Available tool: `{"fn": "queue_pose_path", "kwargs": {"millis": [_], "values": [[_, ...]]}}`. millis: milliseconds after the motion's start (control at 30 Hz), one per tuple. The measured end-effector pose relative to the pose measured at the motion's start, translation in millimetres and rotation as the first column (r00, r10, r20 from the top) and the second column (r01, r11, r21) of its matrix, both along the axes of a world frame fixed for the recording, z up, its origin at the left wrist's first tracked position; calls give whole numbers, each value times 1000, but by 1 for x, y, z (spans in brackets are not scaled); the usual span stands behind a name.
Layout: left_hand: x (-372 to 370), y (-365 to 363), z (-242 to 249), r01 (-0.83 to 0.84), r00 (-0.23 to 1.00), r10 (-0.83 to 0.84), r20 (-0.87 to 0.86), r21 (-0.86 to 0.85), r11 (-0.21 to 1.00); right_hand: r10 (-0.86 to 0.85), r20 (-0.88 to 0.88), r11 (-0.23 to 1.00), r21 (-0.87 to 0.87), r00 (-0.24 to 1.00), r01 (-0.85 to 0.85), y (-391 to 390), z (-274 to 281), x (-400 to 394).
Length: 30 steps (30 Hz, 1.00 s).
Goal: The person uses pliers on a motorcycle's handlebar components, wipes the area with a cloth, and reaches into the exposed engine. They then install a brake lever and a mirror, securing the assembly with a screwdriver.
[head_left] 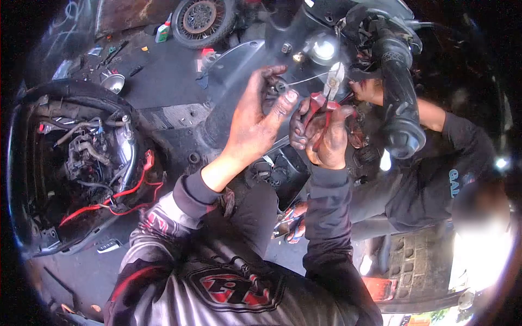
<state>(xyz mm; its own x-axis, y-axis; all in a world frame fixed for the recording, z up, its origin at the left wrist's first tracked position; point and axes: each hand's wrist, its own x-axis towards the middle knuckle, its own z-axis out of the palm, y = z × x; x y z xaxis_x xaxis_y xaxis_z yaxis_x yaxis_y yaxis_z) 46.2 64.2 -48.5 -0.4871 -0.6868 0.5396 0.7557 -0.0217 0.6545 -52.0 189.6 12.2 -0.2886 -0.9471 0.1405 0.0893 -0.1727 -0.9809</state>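
Observation:
My left hand [261,111], dark with grease, is closed round a small dark round part [280,86] between thumb and fingers. A thin pale cable [310,79] runs from that part to the jaws of the pliers [334,81]. My right hand [329,136] is wrapped round the red handles of these pliers, whose metal jaws point up. Whether the jaws grip the cable or only touch it, I cannot tell. Behind the pliers is a scooter's dark body with a shiny round lamp or cap [323,49].
A handlebar grip [401,103] hangs close on the right. Another person's hand [368,91] reaches in beside it. On the left is an open scooter body [87,157] with red cables [130,190]. A spoked wheel [200,22] and bottle [163,31] are at the top.

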Motion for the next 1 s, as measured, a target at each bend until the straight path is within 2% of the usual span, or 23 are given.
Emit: {"fn": "queue_pose_path", "kwargs": {"millis": [33, 100, 133, 200, 233, 267, 333, 400, 433, 467, 500, 533, 567, 600, 633, 667, 700, 733, 800, 867, 900, 967, 1000], "values": [[3, 3, -2, -6, 1000, 6, 2, 0, 1000, 6, 2, 1000, 0, 1000, -6, -4, -3, 3], [10, 13, -6, 103, 986, -85, 142, -128, 986, -466, -269, 885, -160, 843, 438, -14, -11, 14], [5, 9, -16, 70, 986, -20, 164, -306, 949, -193, -420, 979, -24, 887, 201, -4, -2, 3], [3, 10, -18, 197, 976, -158, 146, -304, 932, -258, -659, 954, -58, 706, 295, -5, -2, -3], [8, 9, -11, 145, 974, -65, 217, -375, 916, -287, -735, 941, -97, 615, 324, -7, -1, -3], [12, 6, -3, 106, 960, 27, 278, -453, 885, -277, -827, 944, -138, 490, 301, -5, 3, -2], [11, -1, 9, 153, 949, 40, 314, -568, 809, -293, -930, 943, -242, 224, 230, -6, 2, -12], [-1, 8, 15, -6, 983, 122, 138, -637, 770, -191, -889, 929, -300, -416, 215, -10, 4, -22], [-7, 9, 13, 15, 945, 181, 273, -588, 809, -124, -928, 947, -217, -351, 239, -10, 15, -14], [-21, 2, 8, -16, 944, 216, 250, -618, 786, -59, -958, 958, -133, -280, 254, -13, 26, -8], [-35, -6, 3, -49, 942, 251, 225, -646, 762, 1, -998, 939, -19, -57, 344, -29, 27, -17], [-52, -15, -7, -133, 972, 230, 39, -717, 684, 37, -983, 911, 106, 178, 398, -41, 24, -25], [-48, -13, -7, -136, 947, 280, 156, -596, 791, -57, -995, 862, -7, 82, 507, -43, 16, -23], [-46, -8, -3, -106, 964, 206, 168, -468, 878, -127, -991, 790, -119, -30, 601, -33, 11, -23], [-45, -4, 2, -78, 979, 134, 156, -325, 943, -140, -989, 793, -141, -47, 593, -10, 12, -21], [-50, 0, 5, 38, 999, -36, 15, -179, 983, -150, -986, 796, -160, -65, 584, 12, 11, -19], [-56, -3, 7, -64, 995, 77, 71, -160, 985, -185, -977, 862, -215, -110, 459, 25, 1, -38], [-61, -4, 9, -173, 973, 192, 125, -151, 973, -196, -977, 838, -211, -84, 502, 53, -12, -51], [-60, 8, 20, -319, 930, 341, 139, -159, 934, -250, -943, 869, -118, 221, 480, 138, -42, -63], [-81, -73, -1, -306, 922, 380, 72, -465, 831, -395, -647, 832, 50, 652, 553, 260, -55, -35], [-91, -116, -9, -293, 924, 381, 37, -572, 766, -418, -623, 821, 52, 661, 569, 300, -85, -32], [-74, -53, 8, -298, 923, 366, 119, -383, 875, -681, -606, 442, 109, 412, 890, 371, -201, -40], [-65, -21, 17, -303, 924, 351, 149, -275, 913, -727, -641, 247, 93, 248, 964, 404, -268, -40]]}}
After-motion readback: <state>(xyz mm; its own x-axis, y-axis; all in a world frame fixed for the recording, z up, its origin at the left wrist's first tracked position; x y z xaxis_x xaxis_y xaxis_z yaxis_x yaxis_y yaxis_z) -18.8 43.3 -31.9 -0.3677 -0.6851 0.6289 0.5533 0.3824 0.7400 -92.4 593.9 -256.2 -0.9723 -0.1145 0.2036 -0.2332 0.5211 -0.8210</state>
